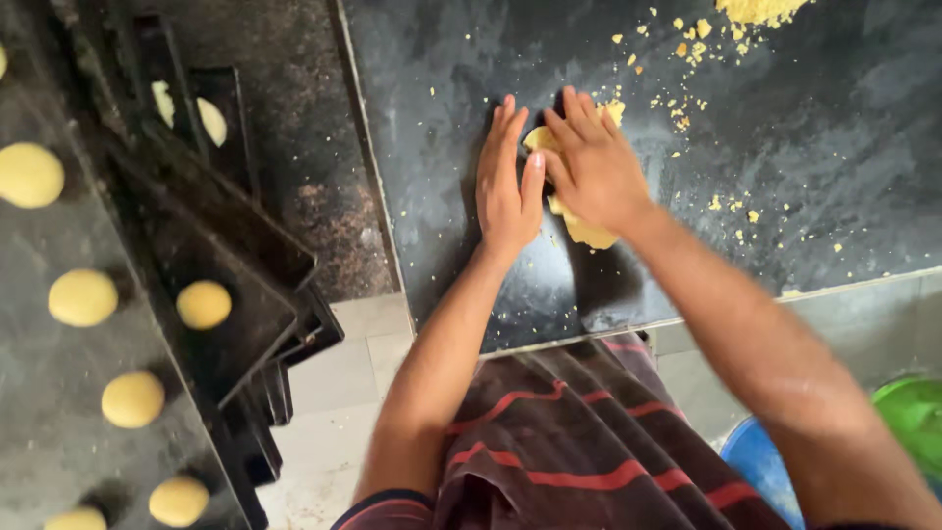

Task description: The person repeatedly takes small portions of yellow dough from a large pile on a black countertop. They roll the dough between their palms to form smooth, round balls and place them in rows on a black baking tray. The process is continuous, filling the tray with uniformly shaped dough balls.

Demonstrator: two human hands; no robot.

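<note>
— What are the hands on?

— Both press a lump of yellow dough [579,228] onto the dark stone slab [805,177]. The right hand [594,167] lies flat on top of it, fingers spread a little and pointing away from the body. The left hand [506,182] stands on its edge against the lump's left side, fingers straight and together, thumb touching the right hand.

— How much of the dough shows?

— Little. The right palm hides most of it; only a strip pokes out below the wrist and a corner past the fingertips. Its full shape cannot be made out.

— And around the hands?

— Loose yellow crumbs [692,44] lie beyond the right fingertips, with a bigger heap [758,9] cut off by the top edge. Well to the left of the left hand, black trays [235,294] are stacked, carrying round dough balls [204,304]; several are blurred. Near the right elbow a green tub [913,412] and a blue tub [760,461] are cropped, half hidden by the forearm.
</note>
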